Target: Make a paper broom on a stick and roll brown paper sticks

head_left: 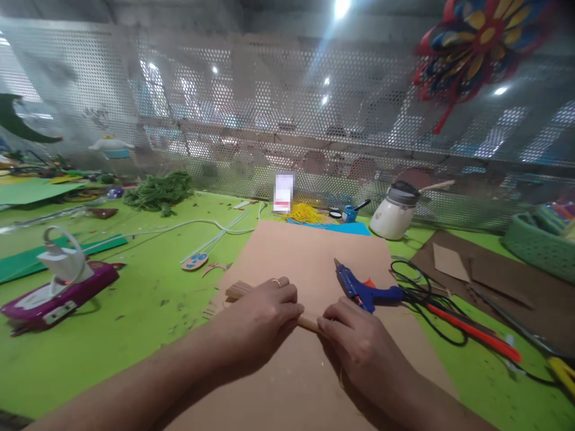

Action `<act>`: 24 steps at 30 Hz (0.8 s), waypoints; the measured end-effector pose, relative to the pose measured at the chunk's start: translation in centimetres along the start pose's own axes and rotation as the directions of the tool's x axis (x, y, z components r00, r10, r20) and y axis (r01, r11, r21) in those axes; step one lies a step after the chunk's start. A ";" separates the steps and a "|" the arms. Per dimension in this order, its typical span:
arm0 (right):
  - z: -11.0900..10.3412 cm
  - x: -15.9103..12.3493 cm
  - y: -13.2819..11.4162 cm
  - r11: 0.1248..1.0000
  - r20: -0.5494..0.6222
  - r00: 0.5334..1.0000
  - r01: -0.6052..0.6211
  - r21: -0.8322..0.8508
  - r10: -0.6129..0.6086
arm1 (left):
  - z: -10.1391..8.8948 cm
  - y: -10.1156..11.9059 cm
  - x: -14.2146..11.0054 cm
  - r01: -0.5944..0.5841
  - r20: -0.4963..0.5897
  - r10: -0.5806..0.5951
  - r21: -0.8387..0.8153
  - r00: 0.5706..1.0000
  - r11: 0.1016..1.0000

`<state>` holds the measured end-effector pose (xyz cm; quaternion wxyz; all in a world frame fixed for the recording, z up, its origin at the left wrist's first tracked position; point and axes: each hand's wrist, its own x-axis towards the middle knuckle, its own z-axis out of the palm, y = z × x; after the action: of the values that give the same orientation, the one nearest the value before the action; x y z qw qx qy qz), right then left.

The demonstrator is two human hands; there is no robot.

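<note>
A narrow tan strip [309,324], which looks like cardboard or paper, runs between my two hands above a large sheet of brown paper [309,251]. My left hand [269,311] is closed on its left part, with a ring on one finger. Pinched at the strip's right end is my right hand [354,335]; the fingertips hide that end. Just beyond my left hand lies a small bundle of tan strips [238,291], partly covered by the hand. A blue glue gun [359,287] rests on the paper beyond my right hand.
Right of the paper lie a black cable [429,305] and a red-handled tool [476,332]. Behind stands a white jar [393,212] with a dark lid. A purple power strip [63,299] with a charger sits at left. Green yarn [159,191] heaps near the perforated metal screen [251,108].
</note>
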<state>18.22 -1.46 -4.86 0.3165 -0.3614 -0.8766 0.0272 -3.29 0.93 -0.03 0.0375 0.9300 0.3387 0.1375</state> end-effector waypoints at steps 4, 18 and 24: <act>0.1 0.1 0.1 1.000 -0.008 1.000 0.004 -0.014 -0.004 | 0.2 0.1 -0.1 -0.029 0.007 0.029 0.053 1.000 0.998; -1.1 0.0 0.6 0.995 0.026 0.996 0.081 -0.054 -0.080 | 1.7 -1.4 0.4 -0.154 -0.072 0.153 -0.003 0.986 0.988; -1.5 -0.1 0.8 0.988 0.024 0.992 0.122 -0.090 -0.121 | 2.7 -1.7 0.5 -0.180 -0.117 0.181 0.016 0.977 0.984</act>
<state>19.62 -1.18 -3.96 0.2927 -0.3211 -0.9002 -0.0289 -3.26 2.64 -2.81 0.0020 0.9472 0.2550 0.1942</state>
